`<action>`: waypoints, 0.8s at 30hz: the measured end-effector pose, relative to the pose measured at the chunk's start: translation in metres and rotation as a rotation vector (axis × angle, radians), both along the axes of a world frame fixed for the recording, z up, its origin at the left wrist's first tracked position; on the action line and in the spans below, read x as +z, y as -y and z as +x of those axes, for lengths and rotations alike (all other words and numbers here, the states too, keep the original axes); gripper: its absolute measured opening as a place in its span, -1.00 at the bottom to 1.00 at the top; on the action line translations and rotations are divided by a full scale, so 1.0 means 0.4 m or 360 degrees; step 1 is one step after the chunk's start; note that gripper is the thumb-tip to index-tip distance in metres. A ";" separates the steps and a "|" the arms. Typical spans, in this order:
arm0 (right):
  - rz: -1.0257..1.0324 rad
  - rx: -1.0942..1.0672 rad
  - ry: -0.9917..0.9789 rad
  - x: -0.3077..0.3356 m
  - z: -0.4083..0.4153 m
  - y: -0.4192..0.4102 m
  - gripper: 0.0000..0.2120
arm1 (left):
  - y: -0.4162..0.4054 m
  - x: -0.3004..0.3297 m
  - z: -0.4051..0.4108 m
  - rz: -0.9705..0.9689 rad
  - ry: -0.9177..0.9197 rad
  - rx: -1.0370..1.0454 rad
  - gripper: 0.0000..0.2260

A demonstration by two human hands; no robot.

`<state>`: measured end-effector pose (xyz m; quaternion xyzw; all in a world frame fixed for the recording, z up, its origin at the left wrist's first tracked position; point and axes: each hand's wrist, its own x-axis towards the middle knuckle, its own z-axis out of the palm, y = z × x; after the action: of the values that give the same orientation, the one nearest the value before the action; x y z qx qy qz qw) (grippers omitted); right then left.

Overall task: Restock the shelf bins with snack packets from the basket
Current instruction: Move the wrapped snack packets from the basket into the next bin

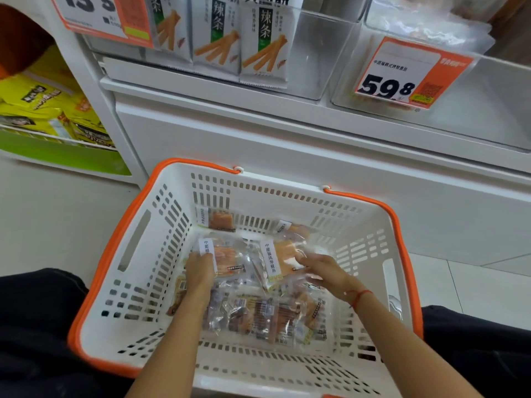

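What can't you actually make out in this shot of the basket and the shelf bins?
Head view only:
- Right hand: motion-blurred, grip on the packets unclear.
- Left hand: fingertips hidden under a clear packet.
- Right clear bin: contents blurred, cut off by the top edge.
- Left price tag: cut off by the top edge.
- Basket: near rim cut off at the bottom edge.

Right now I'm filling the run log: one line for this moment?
stage: picking | left hand: on packet | right hand: on packet | basket: stocked
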<state>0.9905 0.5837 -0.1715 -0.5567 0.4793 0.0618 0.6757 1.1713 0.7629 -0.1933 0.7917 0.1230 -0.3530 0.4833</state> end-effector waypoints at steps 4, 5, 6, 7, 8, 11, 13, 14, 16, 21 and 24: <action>0.0162 -0.0024 0.0218 0.026 0.013 -0.013 -0.80 | 0.027 0.029 -0.017 -0.0245 -0.0182 -0.0066 -0.73; 0.0113 -0.0086 0.0221 0.026 0.030 -0.028 -0.82 | 0.032 0.039 -0.026 -0.0310 -0.0233 -0.0110 -0.71; 0.0037 -0.0130 0.0214 0.025 0.048 -0.045 -0.85 | 0.034 0.053 -0.039 -0.0374 -0.0285 -0.0158 -0.70; -0.0043 -0.0133 0.0215 0.028 0.067 -0.066 -0.87 | 0.035 0.059 -0.049 -0.0426 -0.0327 -0.0197 -0.66; -0.0136 -0.0117 0.0216 0.031 0.086 -0.086 -0.89 | 0.036 0.060 -0.053 -0.0474 -0.0350 -0.0215 -0.63; -0.0373 -0.0160 0.0235 0.020 0.126 -0.145 -0.83 | 0.032 0.064 -0.059 -0.0484 -0.0311 -0.0240 -0.72; -0.0488 -0.0180 0.0252 0.005 0.143 -0.174 -0.83 | 0.027 0.054 -0.056 -0.0428 -0.0213 -0.0302 -0.62; -0.0507 -0.0193 0.0268 0.000 0.151 -0.185 -0.85 | 0.025 0.039 -0.052 -0.0411 -0.0127 -0.0304 -0.51; -0.0555 -0.0162 0.0259 -0.017 0.161 -0.196 -0.91 | 0.019 0.031 -0.051 -0.0376 0.0027 -0.0217 -0.36; -0.0971 0.0212 -0.0442 -0.091 0.125 -0.113 -0.64 | 0.003 0.025 -0.026 -0.0276 0.0108 0.0265 -0.37; -0.0934 0.0883 -0.0723 -0.142 0.086 -0.083 -0.31 | -0.002 0.015 -0.005 -0.0318 -0.0044 0.0579 -0.40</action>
<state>1.0250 0.6168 -0.2284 -0.8041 0.4452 0.2224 0.3253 1.1693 0.7638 -0.1872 0.6997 0.2349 -0.2810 0.6135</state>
